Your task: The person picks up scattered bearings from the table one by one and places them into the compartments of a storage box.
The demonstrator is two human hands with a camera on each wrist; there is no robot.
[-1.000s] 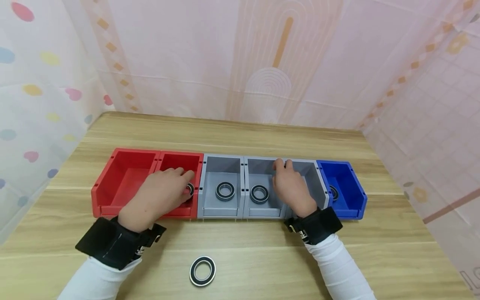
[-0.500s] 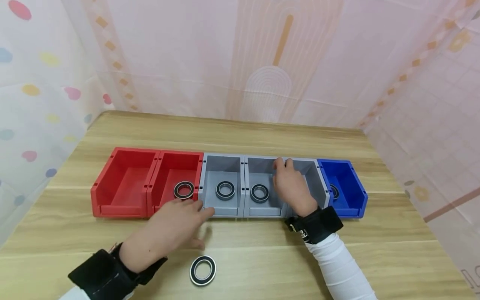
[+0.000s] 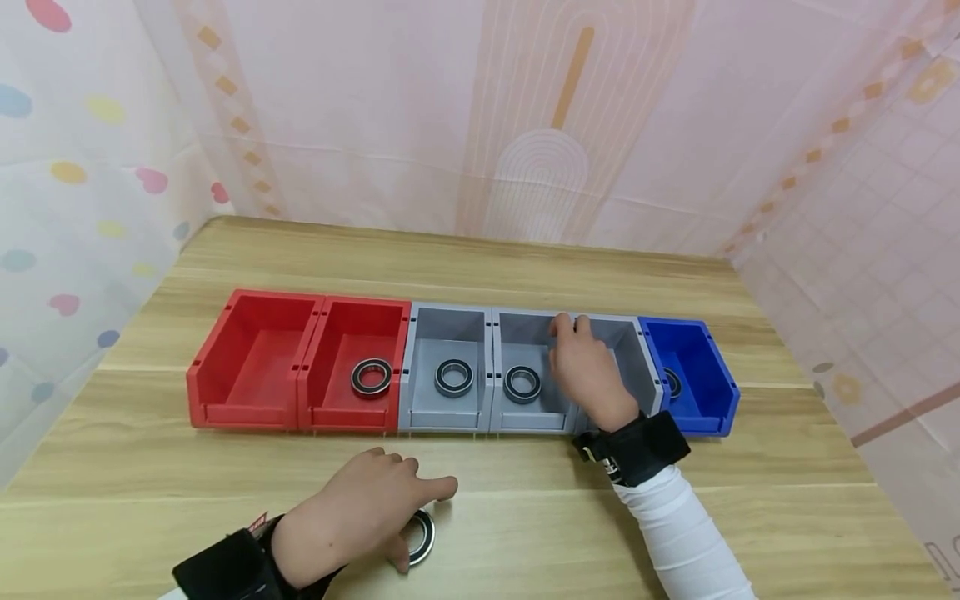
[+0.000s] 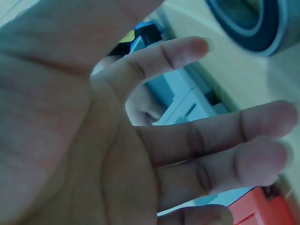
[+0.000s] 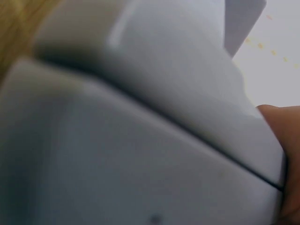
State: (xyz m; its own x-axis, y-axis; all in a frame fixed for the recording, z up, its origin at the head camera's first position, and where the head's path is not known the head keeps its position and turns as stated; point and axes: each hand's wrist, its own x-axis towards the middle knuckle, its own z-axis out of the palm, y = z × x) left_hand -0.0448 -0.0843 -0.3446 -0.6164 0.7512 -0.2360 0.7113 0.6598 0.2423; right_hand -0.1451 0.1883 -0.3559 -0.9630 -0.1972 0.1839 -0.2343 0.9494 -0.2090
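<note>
Left hand (image 3: 360, 512) has pulled back from the red bins to the near part of the surface (image 3: 525, 517) and now sits over the loose bearing (image 3: 422, 536); right hand (image 3: 588, 371) hasn't moved.

Head view: left hand lies palm-down on the bearing, fingers relaxed and spread, thumb against the ring's near edge, no closed grip visible. Only the ring's right arc shows past the fingers. Right hand rests in the third grey bin (image 3: 626, 350), fingertips hooked over the back wall. Row of bins runs left to right: empty red bin (image 3: 251, 354), red bin with bearing (image 3: 371, 377), two grey bins with bearings (image 3: 453, 377) (image 3: 522, 384), the grey one under the right hand, blue bin (image 3: 697, 367) with a bearing partly hidden. Open strip of surface between the bin fronts and the left hand; more room right of the loose bearing. Near edge is close below the wrist.

Left wrist view: palm (image 4: 70, 140) fills the frame, fingers extended, bearing (image 4: 251, 23) just beyond the fingertips at top right.

Right wrist view: blurred grey bin wall (image 5: 140, 117), a fingertip (image 5: 283, 136) curled against its edge.
</note>
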